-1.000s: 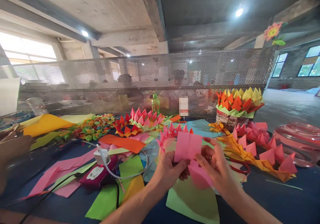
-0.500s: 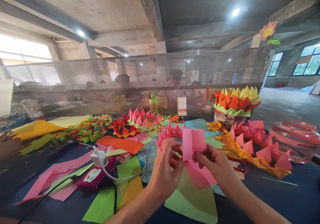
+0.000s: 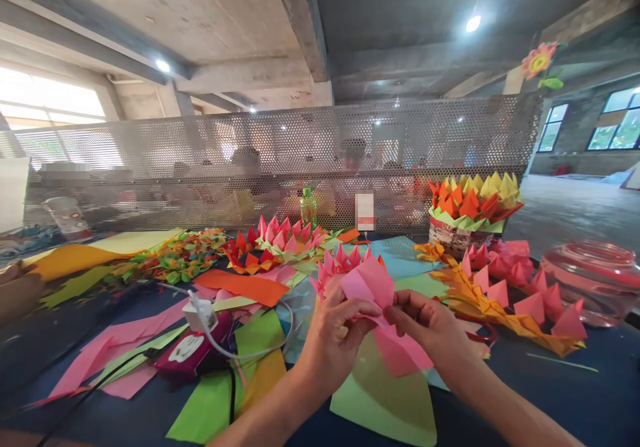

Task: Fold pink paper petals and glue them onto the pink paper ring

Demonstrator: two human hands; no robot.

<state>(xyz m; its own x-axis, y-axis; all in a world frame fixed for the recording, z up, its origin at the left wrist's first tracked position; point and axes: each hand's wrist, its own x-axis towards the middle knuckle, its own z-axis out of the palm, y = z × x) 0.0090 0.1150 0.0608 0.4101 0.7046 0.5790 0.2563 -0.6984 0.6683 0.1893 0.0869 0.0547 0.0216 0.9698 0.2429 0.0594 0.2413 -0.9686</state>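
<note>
Between my two hands is a pink paper sheet (image 3: 370,282) with a crease, bent and tilted in the air over the table. My left hand (image 3: 335,330) pinches its lower left edge between thumb and fingers. At its lower right edge, my right hand (image 3: 420,317) grips it with thumb and fingertips. Below the hands lie another pink paper (image 3: 400,350) and a light green sheet (image 3: 387,400). Just behind the held sheet stands a row of pink folded paper points (image 3: 343,260), partly hidden by it.
Left of my hands sit a purple power strip (image 3: 193,354) with a white charger (image 3: 200,314) and cables, among loose coloured papers. Folded orange and pink pieces (image 3: 510,300), a clear pink-tinted jar (image 3: 593,280) and a paper-pointed basket (image 3: 463,234) stand right. Another person's hand (image 3: 17,294) is far left.
The pink sheet was nearly flat and upright; now it is bent and tilted left. My left hand let go of it half a second ago and has taken hold again.
</note>
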